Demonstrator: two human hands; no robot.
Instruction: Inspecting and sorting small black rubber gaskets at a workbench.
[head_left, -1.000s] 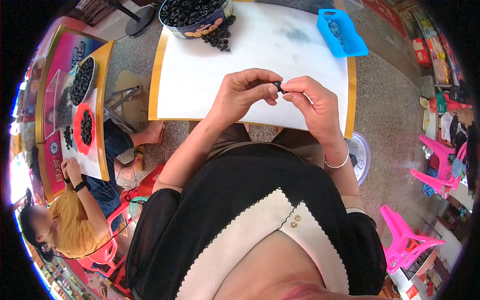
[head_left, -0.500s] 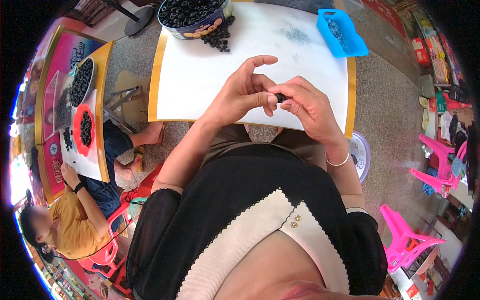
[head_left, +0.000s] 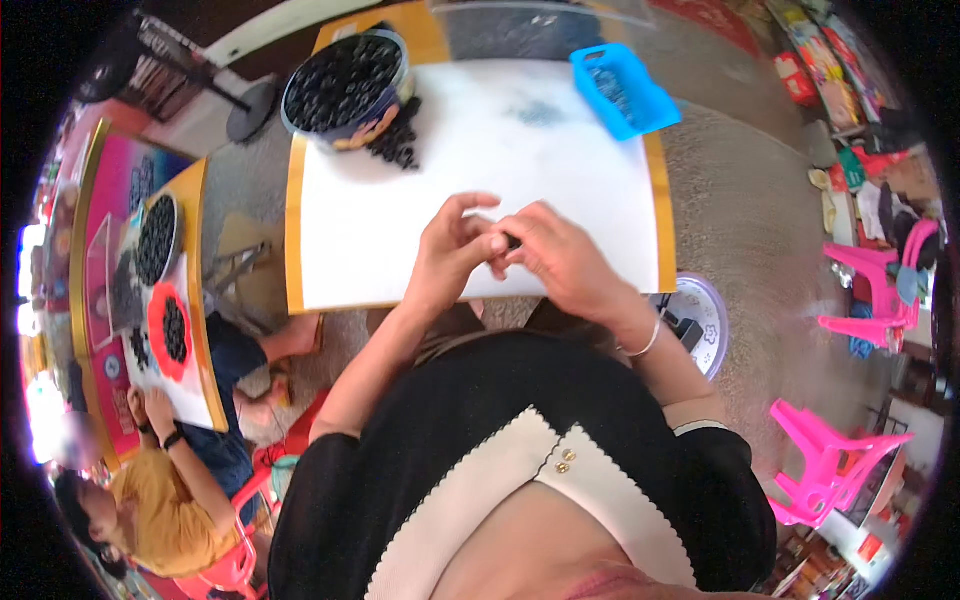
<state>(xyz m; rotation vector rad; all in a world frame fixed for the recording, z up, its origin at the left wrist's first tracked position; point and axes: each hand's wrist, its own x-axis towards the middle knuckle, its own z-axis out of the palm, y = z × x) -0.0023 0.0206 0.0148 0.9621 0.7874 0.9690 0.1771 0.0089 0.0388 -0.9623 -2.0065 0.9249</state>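
Note:
Over the near part of the white table, both hands meet around a small black ring-like piece [head_left: 514, 242]. My left hand [head_left: 452, 252] pinches at its left side with thumb and a finger, the index finger raised and curved. My right hand [head_left: 562, 258] closes its fingertips on the piece from the right and partly hides it. A round tub [head_left: 388, 117] heaped with similar black pieces stands at the far left of the table, and a loose pile of black pieces [head_left: 398, 140] lies beside it. At the far right sits a blue tray [head_left: 655, 108] holding tiny clear-bluish bits.
More tiny bits [head_left: 538, 113] are scattered on the white tabletop [head_left: 370, 230]. At left, a person [head_left: 165, 510] sits at another table with a red dish [head_left: 157, 330] of black pieces. A round patterned tub [head_left: 712, 320] stands on the floor right; pink stools [head_left: 835, 455] are farther right.
The view has tilted, so the table and hands appear lower and farther left. Both hands stay together on the small black piece. The neighbouring person's two hands now show close together.

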